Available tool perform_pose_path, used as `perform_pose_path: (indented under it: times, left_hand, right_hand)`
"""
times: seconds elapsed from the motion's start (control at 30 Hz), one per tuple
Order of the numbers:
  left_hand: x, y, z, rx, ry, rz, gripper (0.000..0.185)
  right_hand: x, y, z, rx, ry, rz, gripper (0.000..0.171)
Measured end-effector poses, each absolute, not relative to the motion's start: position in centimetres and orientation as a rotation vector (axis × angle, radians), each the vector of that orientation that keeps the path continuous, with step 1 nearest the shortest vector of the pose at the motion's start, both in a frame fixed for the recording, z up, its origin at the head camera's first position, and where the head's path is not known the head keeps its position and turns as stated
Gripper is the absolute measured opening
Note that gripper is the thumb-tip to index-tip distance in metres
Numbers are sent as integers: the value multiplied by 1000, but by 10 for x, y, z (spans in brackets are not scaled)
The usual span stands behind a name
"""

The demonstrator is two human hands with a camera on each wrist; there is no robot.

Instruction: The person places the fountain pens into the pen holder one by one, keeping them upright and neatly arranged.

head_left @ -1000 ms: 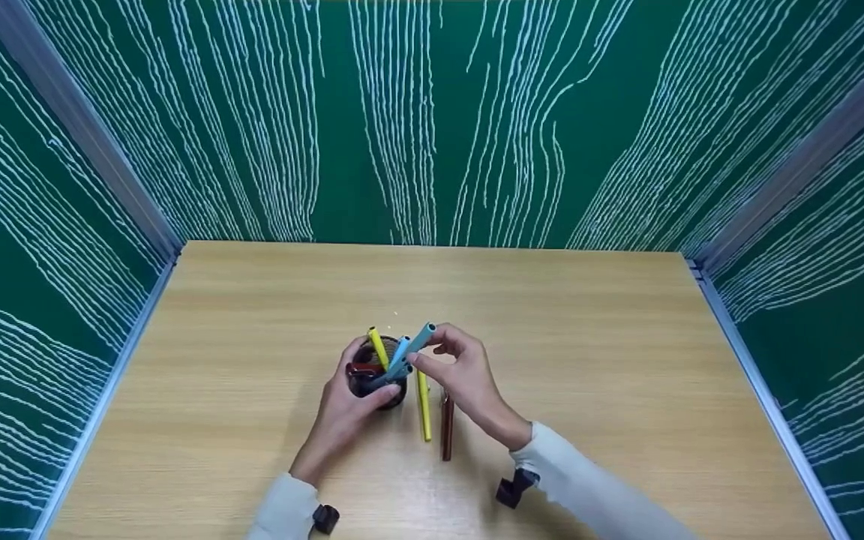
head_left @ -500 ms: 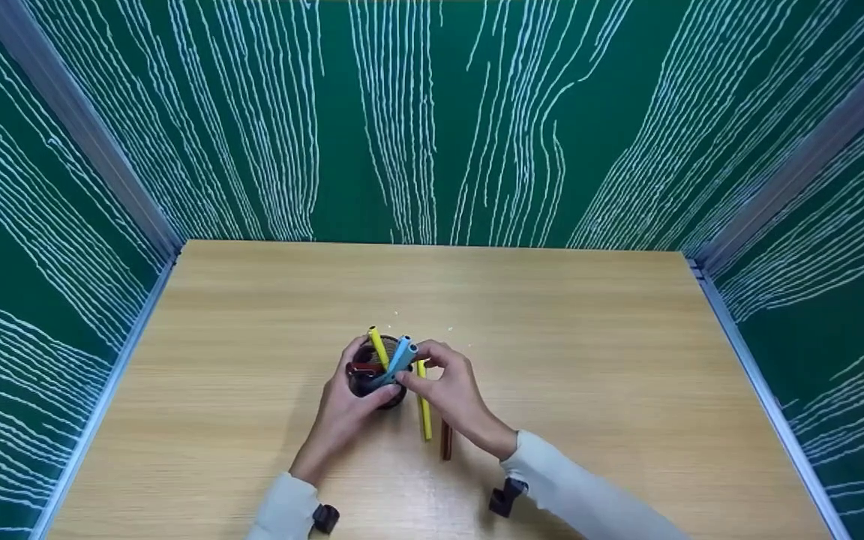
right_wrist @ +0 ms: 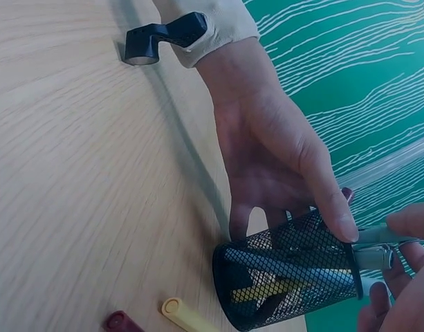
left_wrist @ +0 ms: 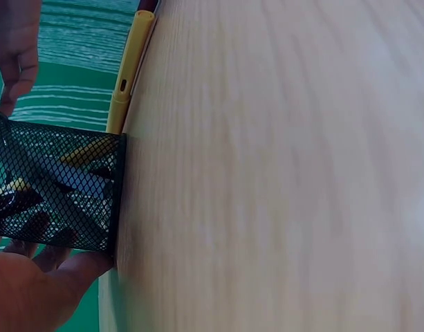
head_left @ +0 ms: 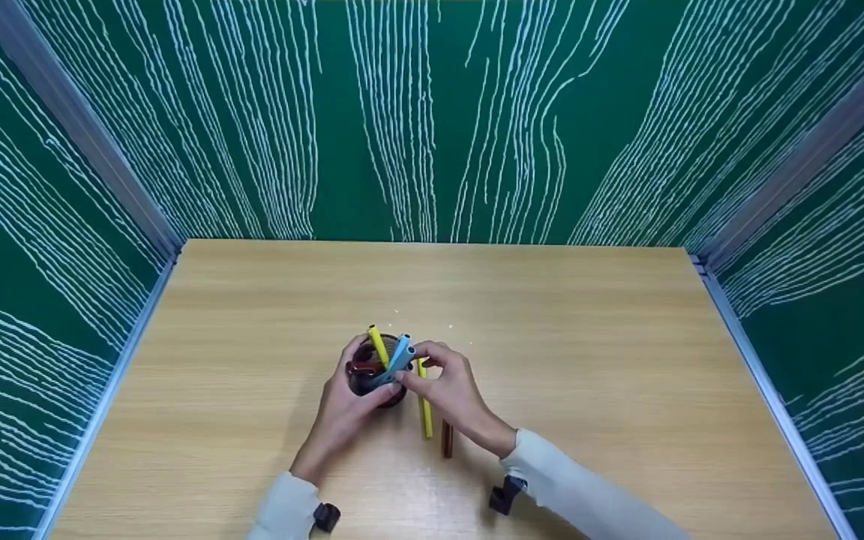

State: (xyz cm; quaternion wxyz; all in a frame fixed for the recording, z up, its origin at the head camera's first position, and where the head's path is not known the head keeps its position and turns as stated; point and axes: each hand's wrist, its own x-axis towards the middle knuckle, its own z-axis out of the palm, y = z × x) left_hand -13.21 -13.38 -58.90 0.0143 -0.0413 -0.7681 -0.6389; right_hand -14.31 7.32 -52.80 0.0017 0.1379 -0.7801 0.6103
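My left hand (head_left: 349, 409) curls round a black mesh pen holder (right_wrist: 289, 273), which stands upright on the table. At its mouth, my right hand (head_left: 458, 386) pinches the top of a light blue pen (head_left: 402, 363) whose lower part is inside the mesh. Beside that pen leans a second blue pen (head_left: 403, 343). A yellow pen (head_left: 376, 342) and a dark red pen (head_left: 364, 368) also stick out of the holder. On the table right of it lie another yellow pen (head_left: 425, 412) and another dark red pen (head_left: 447, 441), both partly covered by my right hand.
The wooden table (head_left: 589, 322) is bounded by green walls (head_left: 462, 150) with white wavy lines at the back and sides. Small white specks (head_left: 396, 310) dot the surface behind the holder. Each sleeve carries a black wrist mount (head_left: 507, 495).
My right hand has come down and left, lowering the light blue pen deeper into the holder; it barely moves over the last half second. My left hand has kept its place.
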Motion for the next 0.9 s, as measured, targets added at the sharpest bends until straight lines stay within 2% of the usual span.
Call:
perform_pose_path:
  times: [0.4,0.9]
  left_hand:
    - [-132,-134,-592,-101,-2407,-2002,93]
    - [-129,-133,-589,-57,-2422,-2024,97]
  right_hand:
    - [-140,91,-532,434,-2426,1924,20]
    - [-132,129,-552,270,-2405,1939,19]
